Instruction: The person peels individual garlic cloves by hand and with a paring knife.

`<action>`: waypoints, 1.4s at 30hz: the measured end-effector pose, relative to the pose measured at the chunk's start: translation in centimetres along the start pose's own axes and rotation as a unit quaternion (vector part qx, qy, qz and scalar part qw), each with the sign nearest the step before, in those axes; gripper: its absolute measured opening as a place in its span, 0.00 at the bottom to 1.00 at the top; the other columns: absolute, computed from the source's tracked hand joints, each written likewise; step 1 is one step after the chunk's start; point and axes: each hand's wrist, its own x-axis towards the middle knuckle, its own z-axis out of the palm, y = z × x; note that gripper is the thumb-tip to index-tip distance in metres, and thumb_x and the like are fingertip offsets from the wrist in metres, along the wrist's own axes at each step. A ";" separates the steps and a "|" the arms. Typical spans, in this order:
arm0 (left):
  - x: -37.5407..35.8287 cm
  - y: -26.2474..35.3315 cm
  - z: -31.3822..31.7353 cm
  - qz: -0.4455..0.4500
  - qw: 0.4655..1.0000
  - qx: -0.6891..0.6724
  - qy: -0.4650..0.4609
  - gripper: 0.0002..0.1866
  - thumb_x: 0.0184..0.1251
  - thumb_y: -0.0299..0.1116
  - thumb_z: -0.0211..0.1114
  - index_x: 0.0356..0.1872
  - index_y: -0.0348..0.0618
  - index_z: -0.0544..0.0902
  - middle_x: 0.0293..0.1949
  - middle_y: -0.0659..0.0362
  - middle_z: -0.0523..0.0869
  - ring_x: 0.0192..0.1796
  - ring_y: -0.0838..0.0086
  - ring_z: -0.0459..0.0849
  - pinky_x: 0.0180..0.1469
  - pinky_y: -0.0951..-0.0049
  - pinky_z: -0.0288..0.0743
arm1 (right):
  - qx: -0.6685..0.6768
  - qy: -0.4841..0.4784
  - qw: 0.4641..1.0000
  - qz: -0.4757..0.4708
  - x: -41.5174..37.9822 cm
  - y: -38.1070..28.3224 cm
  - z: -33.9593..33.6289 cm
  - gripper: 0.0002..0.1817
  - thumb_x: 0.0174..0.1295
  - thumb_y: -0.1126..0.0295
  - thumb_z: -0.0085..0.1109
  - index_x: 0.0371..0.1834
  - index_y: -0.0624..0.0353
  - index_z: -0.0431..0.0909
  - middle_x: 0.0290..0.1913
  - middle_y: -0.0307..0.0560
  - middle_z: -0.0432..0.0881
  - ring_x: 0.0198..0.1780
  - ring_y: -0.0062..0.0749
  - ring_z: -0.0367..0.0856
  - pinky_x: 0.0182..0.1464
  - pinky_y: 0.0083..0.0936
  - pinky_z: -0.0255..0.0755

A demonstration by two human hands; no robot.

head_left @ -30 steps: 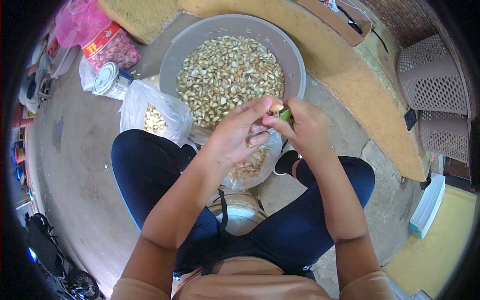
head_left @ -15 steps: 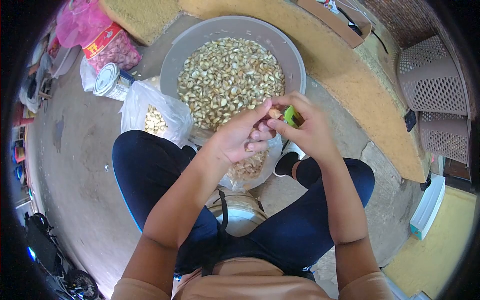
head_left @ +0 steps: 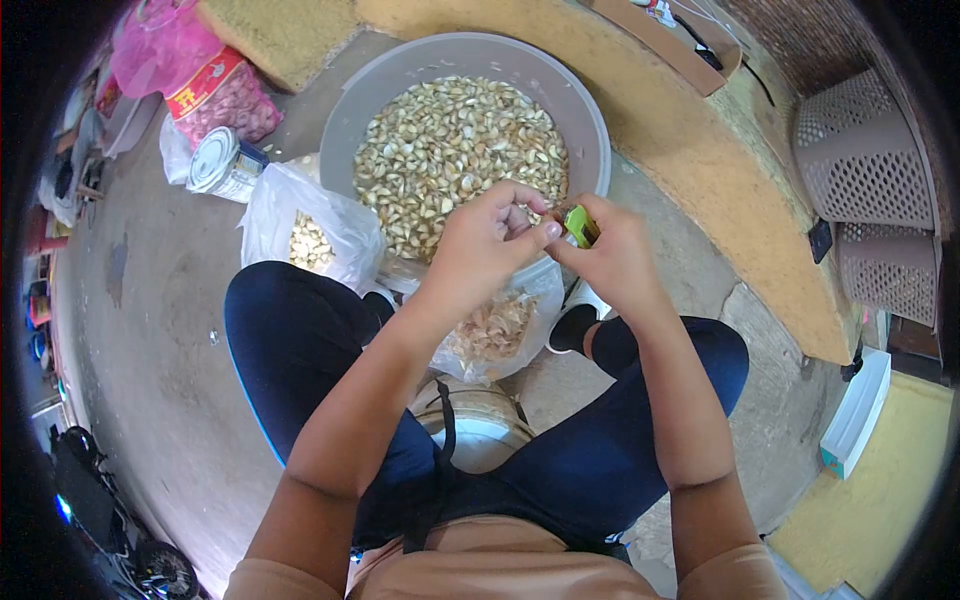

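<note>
My right hand [head_left: 612, 247] is closed round a small bright green tool [head_left: 580, 227]. Close against it, my left hand [head_left: 492, 232] pinches a small brownish piece at the fingertips, too small and hidden to name for sure. Both hands are over the near right rim of a wide grey tub [head_left: 340, 130], which holds many garlic cloves [head_left: 460, 140]. Below the hands, a clear plastic bag [head_left: 545, 300] holds papery peels [head_left: 495, 327]. A white bag [head_left: 268, 215] with pale peeled cloves [head_left: 308, 243] stands left of the tub.
A pink net sack [head_left: 228, 100] and a can [head_left: 214, 160] stand at the upper left. A yellow ledge [head_left: 690, 170] curves along the right, with a cardboard box [head_left: 660, 40] on it. Perforated grey baskets [head_left: 865, 160] are at the right. A motorcycle [head_left: 110, 520] is at lower left.
My left hand has turned from palm up to back up, its fingertips now meeting those of my right hand. More of the peels in the clear bag shows.
</note>
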 end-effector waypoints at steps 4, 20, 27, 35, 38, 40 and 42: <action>0.1 0.8 -0.2 -0.064 0.990 -0.128 -0.013 0.07 0.57 0.29 0.63 0.35 0.39 0.76 0.24 0.65 0.76 0.19 0.89 0.65 0.17 0.87 0.55 | 0.051 -0.003 0.998 0.046 0.1 0.3 0.0 0.17 0.44 0.63 0.68 0.26 0.65 0.73 0.21 0.49 0.75 0.21 0.33 0.73 0.26 0.28 0.66; 0.1 0.9 -1.3 -0.109 0.964 -0.244 0.003 0.05 0.59 0.28 0.61 0.33 0.37 0.78 0.27 0.62 0.80 0.20 0.88 0.68 0.20 0.86 0.60 | 0.606 -0.116 0.773 0.148 0.2 1.0 1.0 0.12 0.56 0.71 0.58 0.42 0.64 0.74 0.29 0.40 0.76 0.18 0.13 0.63 0.22 0.14 0.61; 0.3 0.1 0.1 -0.012 0.991 -0.093 0.095 0.06 0.60 0.28 0.60 0.34 0.36 0.77 0.25 0.62 0.79 0.24 0.85 0.72 0.28 0.83 0.65 | 0.556 -0.108 0.801 0.192 0.4 -0.1 0.5 0.16 0.55 0.69 0.60 0.44 0.65 0.73 0.26 0.36 0.74 0.17 0.13 0.63 0.20 0.13 0.59; 0.2 -0.7 0.5 -0.033 0.995 -0.056 0.082 0.07 0.62 0.31 0.58 0.36 0.39 0.76 0.23 0.65 0.76 0.18 0.90 0.65 0.18 0.87 0.56 | 0.442 -0.040 0.874 0.200 -0.2 0.0 2.1 0.20 0.49 0.63 0.67 0.41 0.64 0.74 0.24 0.32 0.72 0.18 0.13 0.64 0.18 0.13 0.60; 0.2 0.2 0.2 -0.082 0.984 -0.136 0.080 0.06 0.60 0.29 0.59 0.35 0.37 0.78 0.24 0.62 0.79 0.26 0.84 0.73 0.30 0.81 0.68 | 0.405 -0.038 0.896 0.175 0.1 -0.1 1.9 0.18 0.51 0.64 0.65 0.41 0.65 0.75 0.23 0.32 0.73 0.18 0.12 0.65 0.18 0.13 0.60; 0.2 -0.2 0.0 -0.094 0.983 -0.135 0.085 0.06 0.60 0.29 0.59 0.34 0.37 0.77 0.25 0.63 0.79 0.25 0.84 0.72 0.29 0.81 0.68 | 0.361 -0.041 0.918 0.157 0.1 -0.3 1.8 0.17 0.52 0.65 0.63 0.41 0.65 0.76 0.22 0.33 0.74 0.18 0.12 0.67 0.18 0.13 0.61; 0.4 -0.4 0.0 -0.097 0.981 -0.143 0.090 0.06 0.61 0.30 0.58 0.35 0.38 0.76 0.25 0.64 0.77 0.22 0.85 0.68 0.25 0.83 0.63 | 0.352 -0.043 0.924 0.143 0.0 -0.2 1.7 0.17 0.53 0.66 0.62 0.42 0.66 0.76 0.22 0.33 0.74 0.18 0.12 0.67 0.18 0.13 0.62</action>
